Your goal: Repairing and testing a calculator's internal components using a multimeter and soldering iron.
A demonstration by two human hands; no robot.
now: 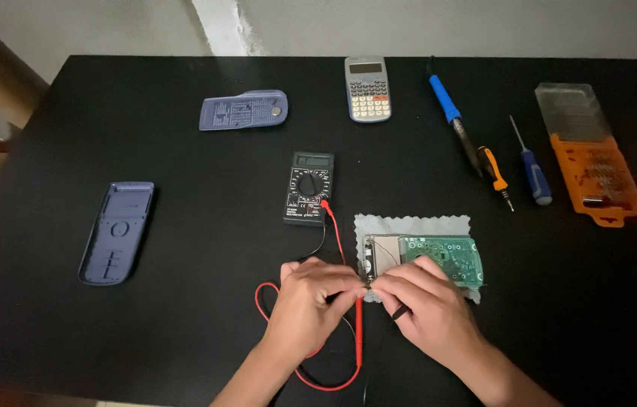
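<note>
Head cam: left hand (pixel 305 300) pinches the red probe (pixel 359 332), right hand (pixel 425 305) pinches the black one, both on the green circuit board (pixel 439 258) near the table's (pixel 183 301) front edge. A slipped tip could easily short adjacent pads.

Both forearms enter from the lower edge of the view and converge toward the centre. The left hand (pixel 305 300) lies palm down, knuckles uppermost, its fingers (pixel 339 282) curled inward and pinched together at the tips. The right hand (pixel 425 301) mirrors it, back of the hand turned up, wrist angled toward the lower right, fingers (pixel 397 284) bent and drawn into a pinch. The fingertips of the two hands meet, touching or very nearly so. Both hands are bare, and both wrists sit low, close to the tabletop (pixel 183 316).
</note>
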